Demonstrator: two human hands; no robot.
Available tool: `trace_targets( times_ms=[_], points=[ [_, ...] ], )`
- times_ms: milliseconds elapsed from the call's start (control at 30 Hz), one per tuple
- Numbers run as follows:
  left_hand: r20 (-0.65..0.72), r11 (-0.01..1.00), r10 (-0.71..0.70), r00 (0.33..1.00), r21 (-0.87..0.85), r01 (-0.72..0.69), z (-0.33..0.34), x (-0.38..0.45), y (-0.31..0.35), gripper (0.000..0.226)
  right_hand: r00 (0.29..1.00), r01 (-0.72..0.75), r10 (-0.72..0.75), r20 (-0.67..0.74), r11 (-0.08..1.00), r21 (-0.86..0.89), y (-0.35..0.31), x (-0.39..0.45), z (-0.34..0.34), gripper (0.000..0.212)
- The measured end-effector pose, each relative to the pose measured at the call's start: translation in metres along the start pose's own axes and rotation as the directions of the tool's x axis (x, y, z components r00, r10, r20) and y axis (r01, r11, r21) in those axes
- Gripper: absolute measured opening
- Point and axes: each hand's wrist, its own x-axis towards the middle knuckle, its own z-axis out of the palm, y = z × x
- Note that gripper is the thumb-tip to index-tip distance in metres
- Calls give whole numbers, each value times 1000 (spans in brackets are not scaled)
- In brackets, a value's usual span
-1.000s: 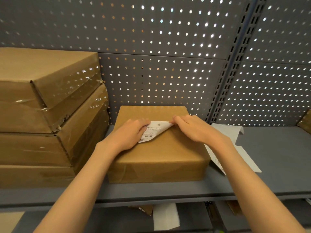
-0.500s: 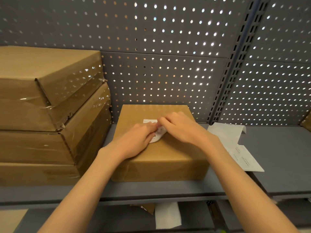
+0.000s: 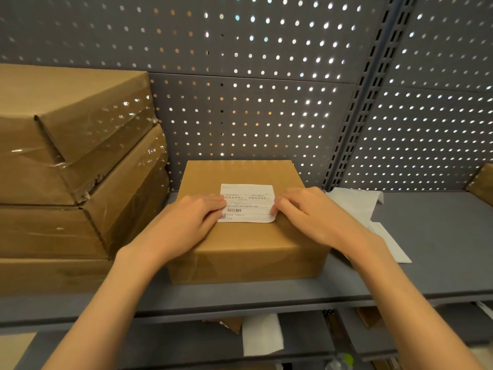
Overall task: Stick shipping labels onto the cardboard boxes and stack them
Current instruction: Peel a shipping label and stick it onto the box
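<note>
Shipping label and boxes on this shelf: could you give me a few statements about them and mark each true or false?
1. The shipping label lies flat on top of the middle box. True.
2. Only the right hand touches the label. False: the left hand presses its left edge too.
3. The boxes stacked at left stand taller than the middle box. True.
4. The white backing sheets lie left of the middle box. False: they lie to its right.
</note>
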Motion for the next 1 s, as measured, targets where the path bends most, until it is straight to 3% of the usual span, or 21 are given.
trace_targets(
  times_ms=[167, 333, 567, 767, 1000],
  points=[
    [-116, 997, 55, 992, 54, -49, -6, 0, 14, 30, 994, 56, -66, -81, 991, -120, -13, 10, 10, 40],
    [-23, 988, 143, 989, -61, -144, 13, -8, 30, 38, 973, 186, -218, -73, 933, -309, -45, 4, 43, 52],
    [14, 990, 124, 992, 61, -124, 17, -28, 18, 78, 959, 36, -142, -247, 922, -387, -41, -20, 69, 49],
    [-50, 995, 76, 996, 73, -72, 14, -42, 13, 71, 945, -132, 11, -326, 927, -350, -27, -46, 68, 49],
    [-92, 999, 5, 996, 47, -1, 12, -48, 13, 72, 910, -199, 60, -411, 932, -304, -22, -54, 67, 47]
  ],
)
